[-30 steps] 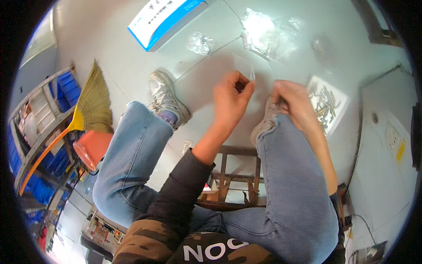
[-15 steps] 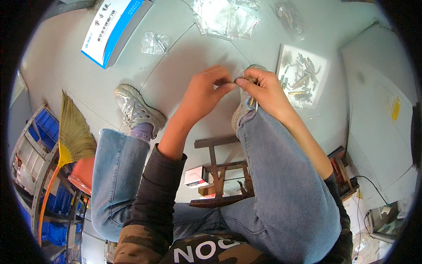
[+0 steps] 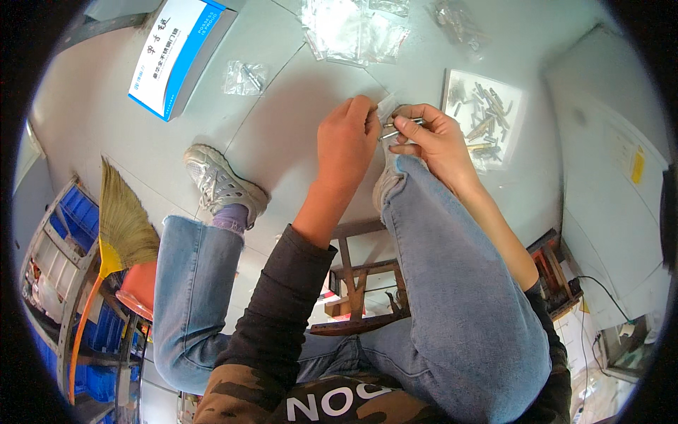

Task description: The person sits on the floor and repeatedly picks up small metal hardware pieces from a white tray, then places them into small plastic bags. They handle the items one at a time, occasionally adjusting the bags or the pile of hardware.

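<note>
My two hands are close together above the shoe on my right foot. Between the thumb and fingers of my right hand [image 3: 441, 145] are slim metal rods [image 3: 390, 134], their ends pointing left. My left hand [image 3: 346, 138] is closed at the edge of a small clear plastic bag [image 3: 387, 106], its fingertips partly hidden behind the hand. The rod ends lie right beside the bag and the left fingers; whether they are inside it I cannot tell. Right of my hands, a white tray [image 3: 513, 127] holds several loose metal rods and pins.
Flat clear bags [image 3: 353, 32] are heaped on the floor ahead, with a filled bag [image 3: 245, 78] to their left and another [image 3: 458, 25] to their right. A blue-and-white box [image 3: 173, 56] lies far left. A broom [image 3: 123, 219] leans by shelving; a wooden stool [image 3: 360, 272] stands beneath me.
My hands have shifted slightly apart, and the left has turned more upright. The metal rods, earlier hanging below the right hand, now point left toward the bag between my fingers.
</note>
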`<state>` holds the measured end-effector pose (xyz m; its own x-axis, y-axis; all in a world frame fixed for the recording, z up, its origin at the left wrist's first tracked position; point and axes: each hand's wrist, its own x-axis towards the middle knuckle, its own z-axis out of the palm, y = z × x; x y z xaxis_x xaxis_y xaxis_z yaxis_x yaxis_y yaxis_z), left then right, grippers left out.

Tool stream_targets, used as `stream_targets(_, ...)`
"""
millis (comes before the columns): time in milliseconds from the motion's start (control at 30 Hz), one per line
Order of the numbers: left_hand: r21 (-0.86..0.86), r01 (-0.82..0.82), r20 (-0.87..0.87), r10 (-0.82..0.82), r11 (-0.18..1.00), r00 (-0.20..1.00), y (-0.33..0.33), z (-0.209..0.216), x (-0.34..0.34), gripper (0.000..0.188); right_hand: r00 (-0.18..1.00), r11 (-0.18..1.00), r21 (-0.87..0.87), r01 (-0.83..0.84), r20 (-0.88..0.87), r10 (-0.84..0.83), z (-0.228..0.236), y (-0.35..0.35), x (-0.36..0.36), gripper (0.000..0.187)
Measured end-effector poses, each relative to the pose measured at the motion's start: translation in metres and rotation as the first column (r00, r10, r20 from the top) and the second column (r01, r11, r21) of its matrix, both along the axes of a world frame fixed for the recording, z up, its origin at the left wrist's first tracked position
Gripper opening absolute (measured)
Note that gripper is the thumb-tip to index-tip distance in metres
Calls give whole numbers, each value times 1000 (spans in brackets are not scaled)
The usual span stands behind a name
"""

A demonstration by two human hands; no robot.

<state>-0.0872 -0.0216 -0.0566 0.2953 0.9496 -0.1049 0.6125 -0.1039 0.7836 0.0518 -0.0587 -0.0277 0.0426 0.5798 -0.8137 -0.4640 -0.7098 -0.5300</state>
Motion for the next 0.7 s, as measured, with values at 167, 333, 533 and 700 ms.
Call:
stream_targets(167,-3,-33,9,33,999,999,-4,-2,4,8,982,988,38,150,113,-153,-5,-5,6,16)
stream_targets(333,4,-49,18,49,999,999,-9,4,12,9,940,992,110,62,327,-95,-5,-8,2,15)
stream_targets(533,119,2,-61,5,993,998,-9,5,27,8,599,905,198,-376,797,75,-2,-5,-1,11)
stream_targets(700,-40,-77,48,79,996,996,-11,5,37,11,513,872,175,-458,852,99,11,-3,4,18)
